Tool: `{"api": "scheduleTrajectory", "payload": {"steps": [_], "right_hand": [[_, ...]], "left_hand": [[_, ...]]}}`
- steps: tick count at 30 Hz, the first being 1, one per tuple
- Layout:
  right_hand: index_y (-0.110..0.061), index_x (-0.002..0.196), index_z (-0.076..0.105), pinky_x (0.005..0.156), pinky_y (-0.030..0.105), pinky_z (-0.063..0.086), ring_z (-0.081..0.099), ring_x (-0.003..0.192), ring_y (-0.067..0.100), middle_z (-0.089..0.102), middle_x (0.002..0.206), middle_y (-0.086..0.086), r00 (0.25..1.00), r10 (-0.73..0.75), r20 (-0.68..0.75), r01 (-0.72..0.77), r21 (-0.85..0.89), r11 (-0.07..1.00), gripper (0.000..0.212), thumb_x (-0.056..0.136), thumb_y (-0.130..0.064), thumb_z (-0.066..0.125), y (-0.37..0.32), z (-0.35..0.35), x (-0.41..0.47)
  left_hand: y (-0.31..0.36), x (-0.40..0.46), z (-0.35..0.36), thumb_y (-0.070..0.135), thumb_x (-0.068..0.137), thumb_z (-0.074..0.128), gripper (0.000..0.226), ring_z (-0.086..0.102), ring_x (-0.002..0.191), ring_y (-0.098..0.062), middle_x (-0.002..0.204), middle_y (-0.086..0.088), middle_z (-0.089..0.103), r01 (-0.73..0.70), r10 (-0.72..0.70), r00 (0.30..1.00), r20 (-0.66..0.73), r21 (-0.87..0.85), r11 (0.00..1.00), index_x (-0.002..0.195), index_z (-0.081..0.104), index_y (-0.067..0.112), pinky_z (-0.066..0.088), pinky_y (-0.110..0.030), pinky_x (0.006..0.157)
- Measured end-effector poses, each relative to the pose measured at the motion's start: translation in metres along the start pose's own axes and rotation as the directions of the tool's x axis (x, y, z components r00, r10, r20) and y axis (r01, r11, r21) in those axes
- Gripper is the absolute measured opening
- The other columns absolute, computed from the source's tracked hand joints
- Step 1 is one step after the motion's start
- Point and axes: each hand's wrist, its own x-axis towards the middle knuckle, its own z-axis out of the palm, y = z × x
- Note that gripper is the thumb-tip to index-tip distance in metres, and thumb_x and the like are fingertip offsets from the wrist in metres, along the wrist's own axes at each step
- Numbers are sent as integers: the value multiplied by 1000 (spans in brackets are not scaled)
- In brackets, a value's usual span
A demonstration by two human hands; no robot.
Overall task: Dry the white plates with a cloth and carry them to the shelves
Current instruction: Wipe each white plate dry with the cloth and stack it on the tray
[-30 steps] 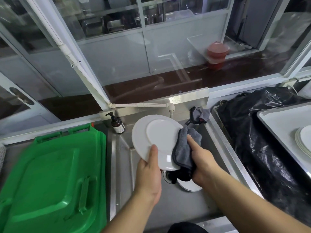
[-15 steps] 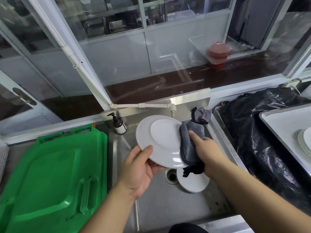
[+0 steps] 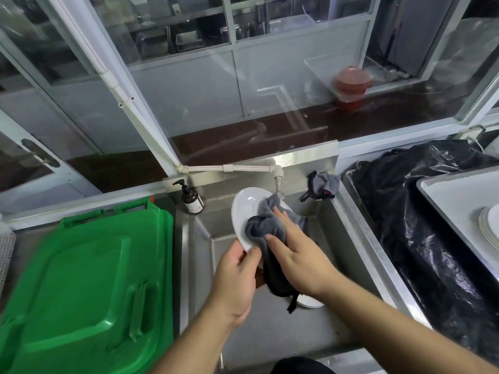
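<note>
Head view: over a steel sink [image 3: 359, 238], a person's left hand [image 3: 237, 279] pinches the lower rim of a white plate [image 3: 244, 209], held tilted on edge just below the tap [image 3: 278, 179]. The right hand [image 3: 294, 255], fingers spread flat, presses a grey cloth [image 3: 263, 225] against the plate's face. Another plate [image 3: 310, 302] lies in the basin at six o'clock; more plates [image 3: 490, 228] are stacked at three o'clock. The glazed plate looks rigid, breakable and probably slick when wet; a firm rim grip suits it best.
</note>
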Motion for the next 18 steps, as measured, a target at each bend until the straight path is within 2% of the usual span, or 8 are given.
{"api": "scheduleTrajectory", "payload": {"steps": [4,7,9,10,12,14,16,18], "right_hand": [[-31,165,31,127,20,11,11,159,-1,25,170,-19,998,-66,7,67,-35,997,60,109,-33,52,-2,-16,25],[-41,156,41,122,24,26,33,152,2,43,163,-14,995,-70,-74,69,-16,997,46,111,-36,47,-3,-18,35],[-48,140,53,107,27,37,52,136,8,61,144,-13,989,21,-144,-20,13,1000,31,111,-41,45,-2,-18,40],[-45,137,56,101,29,39,58,128,13,66,133,-12,982,92,-166,-87,37,995,29,110,-44,43,-1,-18,43],[-34,140,57,95,30,37,61,113,19,67,120,-7,955,235,-184,-221,92,971,37,110,-49,41,-2,-17,45],[-28,142,56,93,33,37,57,102,20,67,119,2,921,347,-178,-329,126,936,43,109,-51,40,-6,-13,41],[-25,141,55,96,36,41,61,109,27,67,122,6,889,433,-152,-407,174,897,44,108,-51,42,-13,-5,30],[-26,139,55,105,39,44,62,121,28,66,131,7,888,445,-117,-406,252,878,41,106,-49,46,-18,6,16]], "left_hand": [[-2,-9,4,22,97,57,30,76,109,-27,119,-7,78,-29,28,998,57,18,999,114,77,37,64,-42,82],[1,-11,5,23,96,58,29,77,105,-26,112,-4,80,-93,88,994,59,91,992,108,77,42,64,-40,81],[4,-12,4,27,96,60,27,77,105,-23,113,-1,80,-138,131,990,59,144,980,109,76,44,64,-38,81],[4,-13,3,29,96,61,25,77,106,-22,114,0,80,-159,151,986,64,160,974,111,75,45,64,-39,82],[1,-14,2,39,94,63,24,76,108,-19,115,4,79,-197,185,980,75,201,960,114,73,48,64,-44,87],[-3,-14,2,46,91,61,26,75,109,-19,115,7,79,-219,208,976,68,247,944,114,71,51,62,-51,93],[-4,-12,3,50,90,60,27,75,108,-21,112,6,79,-215,214,976,32,262,941,114,71,50,60,-57,96],[-2,-9,0,53,89,61,30,74,110,-22,112,3,79,-196,200,980,6,243,950,115,73,45,60,-54,97]]}}
